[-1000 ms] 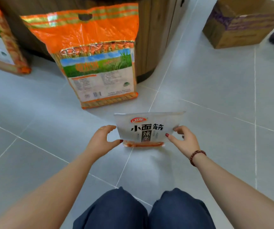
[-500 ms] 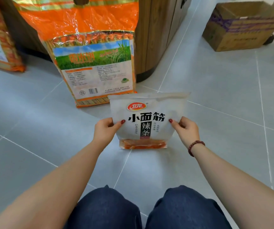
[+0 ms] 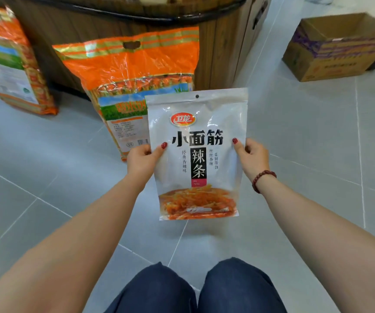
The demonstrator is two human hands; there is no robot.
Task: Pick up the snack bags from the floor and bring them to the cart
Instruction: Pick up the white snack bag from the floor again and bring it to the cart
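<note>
A white snack bag [image 3: 196, 154] with black characters and a clear window of orange strips at its bottom hangs upright in the air, off the grey tiled floor. My left hand [image 3: 142, 160] pinches its left edge, thumb on the front. My right hand [image 3: 253, 158], with a bead bracelet on the wrist, pinches the right edge the same way. No cart is in view.
A large orange rice bag [image 3: 127, 73] leans on a round wooden stand [image 3: 218, 55] just behind the snack bag. A second orange bag [image 3: 10, 62] stands at far left. An open cardboard box [image 3: 337, 48] sits at back right. My knees [image 3: 195, 288] are below.
The snack bag went from lying on the floor to being lifted upright between both hands, closer to the camera. Both hands closed on its side edges.
</note>
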